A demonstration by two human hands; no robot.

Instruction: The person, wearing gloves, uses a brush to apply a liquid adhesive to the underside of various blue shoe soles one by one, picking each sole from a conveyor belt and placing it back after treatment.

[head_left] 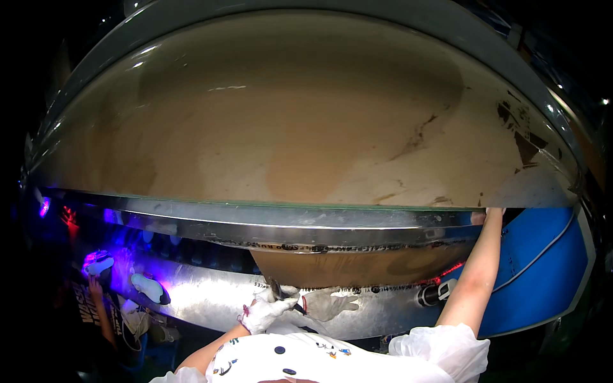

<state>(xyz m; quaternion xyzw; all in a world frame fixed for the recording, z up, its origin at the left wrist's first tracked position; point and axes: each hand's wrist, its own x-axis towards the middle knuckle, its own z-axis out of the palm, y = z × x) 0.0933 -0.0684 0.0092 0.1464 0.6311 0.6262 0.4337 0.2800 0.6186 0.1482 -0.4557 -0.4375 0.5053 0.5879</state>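
Observation:
A wide, glossy brown sheet (294, 127) with a greenish front edge spreads in front of me. My right arm reaches to the front right of this sheet. My right hand (490, 216) is bare and touches the metal edge there, with most of its fingers hidden. In a white glove, my left hand (267, 311) is closed around a small dark object (276, 290) whose kind I cannot make out. A pale work glove (331, 305) with a dark red cuff lies beside it on the shiny metal shelf (211, 297).
A metal rail (287, 225) runs along the sheet's front, above a brown board (357, 265). A black and white cylindrical device (436, 292) sits at right near a blue panel (543, 268) and grey cable (543, 254). Another person's hand (96, 287) and a white shoe-like item (148, 287) are left.

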